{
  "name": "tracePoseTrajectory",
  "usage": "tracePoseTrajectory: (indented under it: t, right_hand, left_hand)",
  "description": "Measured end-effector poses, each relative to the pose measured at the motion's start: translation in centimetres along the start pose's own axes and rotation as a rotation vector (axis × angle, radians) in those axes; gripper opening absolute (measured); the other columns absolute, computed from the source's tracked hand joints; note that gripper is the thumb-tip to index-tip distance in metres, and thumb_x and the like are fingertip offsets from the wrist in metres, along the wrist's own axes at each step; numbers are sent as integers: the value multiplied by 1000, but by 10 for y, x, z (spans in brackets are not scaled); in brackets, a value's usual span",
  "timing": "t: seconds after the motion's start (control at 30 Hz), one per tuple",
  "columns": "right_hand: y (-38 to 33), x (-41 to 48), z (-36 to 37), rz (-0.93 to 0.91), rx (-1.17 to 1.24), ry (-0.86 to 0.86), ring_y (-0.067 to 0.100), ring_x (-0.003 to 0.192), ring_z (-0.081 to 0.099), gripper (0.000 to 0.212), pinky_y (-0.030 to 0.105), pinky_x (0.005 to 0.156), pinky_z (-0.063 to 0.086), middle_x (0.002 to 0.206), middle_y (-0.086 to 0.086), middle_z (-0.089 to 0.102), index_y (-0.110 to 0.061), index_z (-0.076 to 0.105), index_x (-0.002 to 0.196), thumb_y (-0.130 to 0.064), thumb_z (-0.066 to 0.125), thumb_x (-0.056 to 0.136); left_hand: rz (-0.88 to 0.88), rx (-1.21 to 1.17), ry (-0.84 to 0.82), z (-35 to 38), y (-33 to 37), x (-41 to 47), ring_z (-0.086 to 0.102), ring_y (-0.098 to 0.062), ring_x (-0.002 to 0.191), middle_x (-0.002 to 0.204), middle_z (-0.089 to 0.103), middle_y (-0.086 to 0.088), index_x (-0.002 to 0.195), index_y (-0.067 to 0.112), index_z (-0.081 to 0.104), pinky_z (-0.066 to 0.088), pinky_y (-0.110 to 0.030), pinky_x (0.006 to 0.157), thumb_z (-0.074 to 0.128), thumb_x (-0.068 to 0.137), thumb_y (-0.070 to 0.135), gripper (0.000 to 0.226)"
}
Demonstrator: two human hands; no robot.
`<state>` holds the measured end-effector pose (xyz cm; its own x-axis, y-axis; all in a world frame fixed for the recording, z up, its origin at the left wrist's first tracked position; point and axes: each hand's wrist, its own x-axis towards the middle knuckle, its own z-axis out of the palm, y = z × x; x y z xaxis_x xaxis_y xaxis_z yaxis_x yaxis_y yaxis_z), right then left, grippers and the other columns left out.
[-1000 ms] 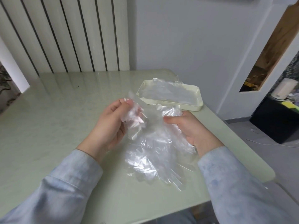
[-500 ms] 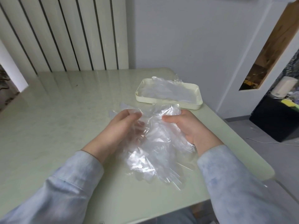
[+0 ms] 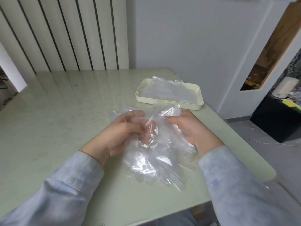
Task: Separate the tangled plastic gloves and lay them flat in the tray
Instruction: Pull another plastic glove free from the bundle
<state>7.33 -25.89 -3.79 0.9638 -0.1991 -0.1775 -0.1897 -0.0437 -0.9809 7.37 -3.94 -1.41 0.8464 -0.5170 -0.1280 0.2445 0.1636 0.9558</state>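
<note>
A crumpled bunch of clear plastic gloves lies on the pale green table between my hands, its lower part spread toward the near edge. My left hand grips one glove, whose clear fingers stick out past my knuckles to the far left. My right hand pinches the upper edge of the bunch between thumb and curled fingers. The cream tray stands beyond my hands with flat clear gloves lying in it.
The table meets a ribbed white wall panel at the back. Its right edge drops to the floor, where a black cabinet stands.
My left hand has lowered and turned over, drawing its glove leftward so the plastic fingers now fan out beyond it. My right hand has kept its hold almost in place.
</note>
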Motion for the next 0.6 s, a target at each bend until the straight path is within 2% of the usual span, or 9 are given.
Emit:
tracePoseTrajectory:
  t: [0.03, 0.1, 0.23, 0.3, 0.4, 0.43, 0.5, 0.53, 0.6]
  right_hand:
    - [0, 0, 1, -2, -3, 7, 39, 100, 72, 38, 52, 90, 56, 108, 25, 73, -1, 76, 104, -20, 85, 72]
    - [0, 1, 3, -3, -6, 20, 42, 105, 70, 46, 52, 92, 55, 113, 27, 71, 1, 74, 106, -24, 85, 69]
    - [1, 1, 1, 8, -1, 17, 41, 108, 70, 35, 55, 96, 53, 113, 24, 72, -3, 74, 107, -19, 85, 77]
    - [0, 1, 1, 4, 6, 10, 39, 106, 71, 28, 55, 96, 53, 111, 21, 74, -5, 75, 106, -15, 83, 81]
    - [1, 1, 1, -15, 46, -43, 39, 96, 74, 19, 50, 87, 60, 101, 22, 76, -2, 77, 100, -3, 77, 82]
    - [0, 0, 0, -27, 47, -57, 34, 86, 75, 14, 41, 76, 62, 92, 17, 77, -3, 78, 94, 3, 73, 82]
    - [-1, -1, -1, -38, 36, -50, 23, 68, 71, 23, 28, 59, 55, 72, 6, 74, -8, 75, 80, 12, 64, 80]
    - [-1, -1, -1, -31, 38, -48, 22, 66, 71, 25, 28, 60, 55, 70, 5, 73, -9, 74, 79, 13, 63, 80]
    - [0, 1, 0, -22, 33, -45, 30, 78, 75, 18, 39, 72, 60, 81, 11, 76, -6, 77, 86, 9, 68, 82]
  left_hand:
    - [-59, -35, 19, 1, -1, 0, 70, -24, 65, 93, 75, -13, 114, 6, 58, 55, -28, 55, 60, 89, -11, 30]
    - [-100, -49, 37, 3, -2, 0, 66, -23, 61, 91, 73, -16, 117, 1, 62, 51, -27, 53, 61, 96, 3, 21]
    - [-10, 31, 168, 6, -7, 6, 53, -20, 50, 71, 63, -14, 100, -2, 65, 39, -22, 44, 60, 99, 11, 15]
    - [49, 81, 169, 3, -8, 6, 53, -21, 50, 68, 62, -14, 97, -1, 67, 44, -24, 45, 60, 99, 6, 10]
    - [122, 81, 55, 4, -6, 1, 68, -22, 62, 87, 74, -13, 99, 11, 69, 56, -28, 57, 56, 96, -5, 21]
    - [136, 49, 12, 5, -5, -1, 70, -20, 67, 93, 77, -11, 102, 13, 68, 59, -29, 61, 53, 95, -8, 27]
    - [194, -3, -19, 9, -4, -3, 71, -14, 70, 101, 78, -7, 113, 16, 65, 59, -26, 64, 46, 95, -14, 40]
    - [218, -7, -7, 11, -5, -2, 70, -13, 69, 103, 78, -7, 119, 17, 63, 58, -23, 64, 43, 95, -16, 46]
    - [187, -13, 23, 15, -8, 1, 67, -15, 64, 110, 75, -15, 131, 18, 58, 54, -24, 62, 43, 96, -15, 51]
